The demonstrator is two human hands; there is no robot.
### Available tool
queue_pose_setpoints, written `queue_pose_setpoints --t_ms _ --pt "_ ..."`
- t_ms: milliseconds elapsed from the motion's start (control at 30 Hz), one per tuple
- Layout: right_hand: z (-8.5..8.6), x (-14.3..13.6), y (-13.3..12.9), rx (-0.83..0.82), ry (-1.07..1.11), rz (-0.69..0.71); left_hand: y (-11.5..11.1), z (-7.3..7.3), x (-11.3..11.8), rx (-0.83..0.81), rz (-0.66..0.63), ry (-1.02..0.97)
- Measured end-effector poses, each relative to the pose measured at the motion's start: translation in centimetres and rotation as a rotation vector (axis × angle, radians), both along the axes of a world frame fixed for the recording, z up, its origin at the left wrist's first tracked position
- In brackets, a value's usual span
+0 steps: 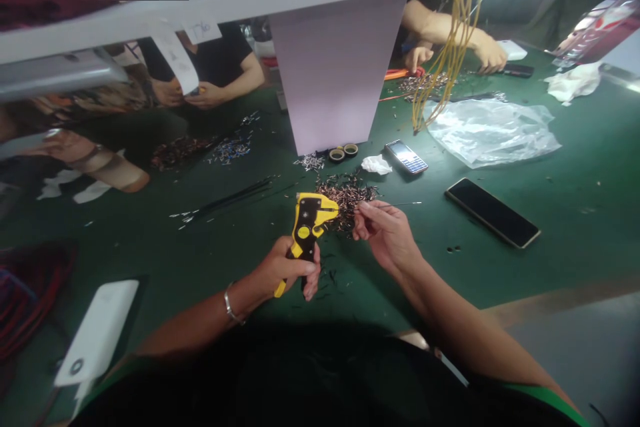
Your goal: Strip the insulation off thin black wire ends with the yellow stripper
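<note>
My left hand is closed around the handles of a yellow and black wire stripper, its jaws pointing right. Between the thumb and fingers of my right hand is a thin dark wire, with a light-coloured tip showing to the right. The wire's other end is hidden at my fingers, close to the stripper's jaws. Beneath and behind both lies a heap of short dark and copper-coloured wire pieces. Left of the stripper, a bundle of long black wires with pale ends rests on the green table.
A smartphone and keypad phone lie to the right, near a clear plastic bag. Tape rolls sit below a white pillar. Yellow wires hang down. A white power bank is at left. Other people work across the table.
</note>
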State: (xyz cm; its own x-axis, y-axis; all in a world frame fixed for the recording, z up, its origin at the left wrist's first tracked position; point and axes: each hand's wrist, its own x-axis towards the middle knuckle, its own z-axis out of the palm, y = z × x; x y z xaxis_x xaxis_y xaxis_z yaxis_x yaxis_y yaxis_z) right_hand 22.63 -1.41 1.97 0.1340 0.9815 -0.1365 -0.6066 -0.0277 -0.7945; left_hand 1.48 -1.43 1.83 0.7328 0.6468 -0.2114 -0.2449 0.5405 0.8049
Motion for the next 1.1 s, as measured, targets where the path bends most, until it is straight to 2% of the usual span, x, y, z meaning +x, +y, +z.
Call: queue_pose_setpoints --t_ms 200,400,633,833,1100 --pt "0.1 -0.4 -0.1 -0.021 0.015 0.011 0.0 0.4 0.0 0.030 0.105 0.115" --pt "-0.1 -0.4 0.1 -0.022 -0.012 -0.003 0.5 0.6 0.1 0.056 0.070 0.025" --pt "0.1 -0.2 0.0 0.006 -0.047 -0.051 1.7 0.3 -0.4 0.154 0.217 -0.012" --pt "0.2 -0.9 -0.8 0.023 -0.198 0.006 2.7 0.3 -0.8 0.252 0.312 0.072" --pt "-0.4 -1.9 -1.6 0.039 -0.309 0.123 2.3 0.2 -0.8 0.336 0.308 0.180"
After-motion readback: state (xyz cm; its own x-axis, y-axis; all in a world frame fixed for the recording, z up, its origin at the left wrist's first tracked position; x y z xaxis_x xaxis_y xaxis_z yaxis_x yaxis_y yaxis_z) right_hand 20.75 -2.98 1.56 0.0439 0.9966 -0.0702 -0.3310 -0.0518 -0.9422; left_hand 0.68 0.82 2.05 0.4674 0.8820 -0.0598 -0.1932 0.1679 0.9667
